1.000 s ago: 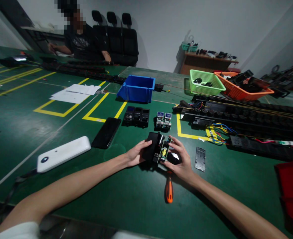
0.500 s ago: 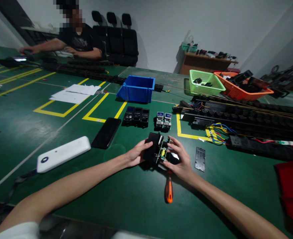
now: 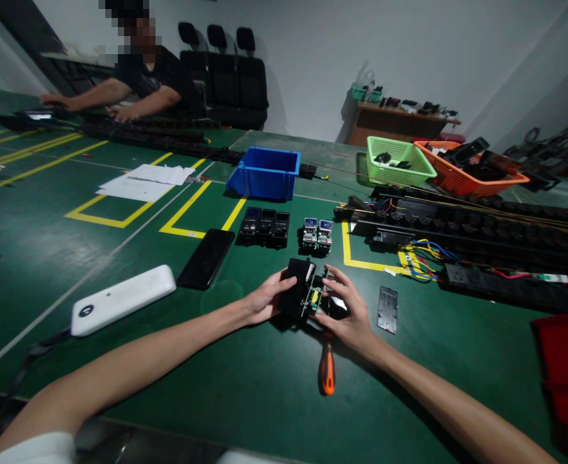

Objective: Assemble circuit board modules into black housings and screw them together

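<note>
My left hand (image 3: 267, 298) is closed around a black plastic housing (image 3: 292, 287), thumb on its top face. At the housing's right side, a green circuit board (image 3: 315, 298) with a yellow part sticks partly out. The fingers and thumb of my right hand (image 3: 354, 312) grip that board by its edges. Just below lies a screwdriver (image 3: 328, 370) with an orange and black handle. A flat black cover plate (image 3: 388, 309) rests to the right of my right hand. Beyond my hands stand two small board modules (image 3: 317, 235) and a few black housings (image 3: 265, 227).
A black phone (image 3: 207, 259) and a white handheld device (image 3: 124, 299) lie left. A blue bin (image 3: 267, 173), green basket (image 3: 400, 164) and orange basket (image 3: 472, 180) stand farther back. Black rails with wires (image 3: 458, 225) fill the right. Another person (image 3: 151, 84) works at the far left.
My hands and the housing with its board have hardly moved. Across the table, the other person's nearer hand has shifted left and down onto the black strips.
</note>
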Available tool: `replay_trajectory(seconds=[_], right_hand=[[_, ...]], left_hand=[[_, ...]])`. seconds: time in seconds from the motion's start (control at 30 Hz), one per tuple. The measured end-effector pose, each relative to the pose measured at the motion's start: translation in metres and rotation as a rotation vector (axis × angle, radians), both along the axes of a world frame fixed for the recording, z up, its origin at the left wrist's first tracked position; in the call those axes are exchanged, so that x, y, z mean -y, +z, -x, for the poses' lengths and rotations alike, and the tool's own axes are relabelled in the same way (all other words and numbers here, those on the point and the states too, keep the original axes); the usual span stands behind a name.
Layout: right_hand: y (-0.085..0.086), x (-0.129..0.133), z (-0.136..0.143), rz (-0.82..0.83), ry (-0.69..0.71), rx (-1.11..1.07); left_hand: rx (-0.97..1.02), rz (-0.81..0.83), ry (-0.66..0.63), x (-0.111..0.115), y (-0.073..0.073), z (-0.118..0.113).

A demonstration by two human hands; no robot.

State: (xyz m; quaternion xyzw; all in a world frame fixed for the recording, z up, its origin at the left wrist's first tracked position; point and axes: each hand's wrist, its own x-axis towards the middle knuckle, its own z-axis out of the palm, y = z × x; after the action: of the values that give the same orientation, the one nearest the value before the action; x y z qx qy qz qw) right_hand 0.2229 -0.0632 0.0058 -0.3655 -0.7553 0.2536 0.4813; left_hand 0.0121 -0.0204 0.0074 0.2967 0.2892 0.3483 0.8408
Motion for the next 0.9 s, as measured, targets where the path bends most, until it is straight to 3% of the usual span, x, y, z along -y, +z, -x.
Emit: replay_trajectory(seconds=[0.9], right_hand=[[0.0004, 0.0001, -0.0002, -0.076, -0.002, 0.102]], left_hand=[[-0.031, -0.124, -0.021, 0.0035, 0.0024, -0.0024]])
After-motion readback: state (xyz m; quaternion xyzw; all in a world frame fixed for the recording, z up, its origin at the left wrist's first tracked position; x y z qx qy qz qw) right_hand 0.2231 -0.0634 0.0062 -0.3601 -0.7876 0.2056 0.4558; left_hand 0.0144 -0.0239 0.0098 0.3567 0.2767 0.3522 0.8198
